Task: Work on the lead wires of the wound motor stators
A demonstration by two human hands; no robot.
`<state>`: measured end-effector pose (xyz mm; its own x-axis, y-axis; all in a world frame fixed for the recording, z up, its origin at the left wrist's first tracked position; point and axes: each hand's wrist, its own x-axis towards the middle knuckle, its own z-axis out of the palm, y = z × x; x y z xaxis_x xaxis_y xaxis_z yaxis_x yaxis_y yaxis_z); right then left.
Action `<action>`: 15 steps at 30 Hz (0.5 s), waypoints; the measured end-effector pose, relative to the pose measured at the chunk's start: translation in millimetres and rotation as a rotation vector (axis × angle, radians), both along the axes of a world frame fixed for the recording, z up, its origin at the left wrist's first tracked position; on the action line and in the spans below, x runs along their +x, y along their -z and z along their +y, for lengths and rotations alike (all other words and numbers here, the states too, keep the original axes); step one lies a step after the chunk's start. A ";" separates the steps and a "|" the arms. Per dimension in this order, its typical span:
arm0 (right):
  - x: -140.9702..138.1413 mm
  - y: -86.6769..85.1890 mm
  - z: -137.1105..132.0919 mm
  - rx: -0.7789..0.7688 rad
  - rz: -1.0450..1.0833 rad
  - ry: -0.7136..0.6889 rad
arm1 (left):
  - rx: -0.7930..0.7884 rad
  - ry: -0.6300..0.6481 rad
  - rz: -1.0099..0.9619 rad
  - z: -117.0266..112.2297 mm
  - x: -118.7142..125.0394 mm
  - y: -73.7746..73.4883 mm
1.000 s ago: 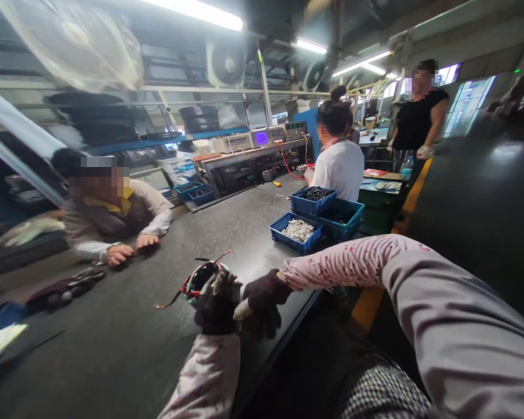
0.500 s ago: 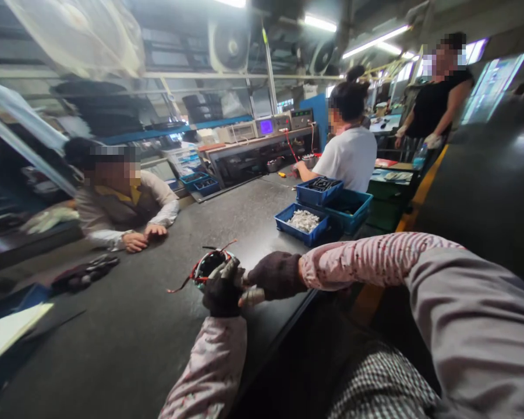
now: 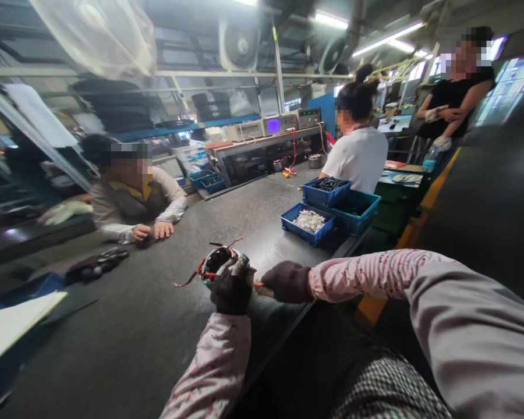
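A round wound coil part (image 3: 213,265) with red and black wires sticking out sits just above the dark worktable (image 3: 126,326). My left hand (image 3: 232,289), in a dark glove, grips it from the near side. My right hand (image 3: 286,281), also gloved, is closed right beside it and pinches something thin at the part's right side; what it is stays unclear. Both my sleeves are pink and patterned.
Three blue bins (image 3: 308,223) stand at the table's right edge, one with pale small parts. A person (image 3: 133,198) leans on the table opposite, another in white (image 3: 358,154) sits further along, a third (image 3: 456,96) stands behind. Dark parts (image 3: 98,265) lie at left.
My right hand has drawn away from the coil part to the right, and both hands have risen slightly. The view has shifted a little, and the standing person has raised their arms.
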<state>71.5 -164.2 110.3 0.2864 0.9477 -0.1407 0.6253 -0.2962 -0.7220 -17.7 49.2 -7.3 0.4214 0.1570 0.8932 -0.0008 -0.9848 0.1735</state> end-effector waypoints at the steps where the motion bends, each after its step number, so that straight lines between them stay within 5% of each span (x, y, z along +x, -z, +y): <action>1: 3.3 1.1 -2.7 0.068 -0.151 -0.016 | 0.033 -0.016 -0.038 -1.1 -0.1 -0.8; 3: 7.5 0.9 -8.1 0.179 -0.347 -0.099 | 0.066 -0.011 -0.087 -2.5 -0.7 -2.1; 5: 7.2 -1.0 -11.5 0.235 -0.325 -0.168 | 0.058 0.021 -0.080 -2.6 -1.6 -2.4; 11: -5.7 0.0 -0.7 0.128 0.348 0.050 | -0.014 -0.053 0.031 -4.2 0.0 1.8; 15: -3.9 4.3 -1.5 0.271 -0.188 -0.057 | -0.038 -0.208 -0.070 -14.7 0.6 3.9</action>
<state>67.6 -165.7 106.1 0.2289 0.9587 0.1688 0.7648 -0.0699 -0.6405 -17.0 34.5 -11.1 0.3135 0.2681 0.9109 0.1879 -0.9579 0.2172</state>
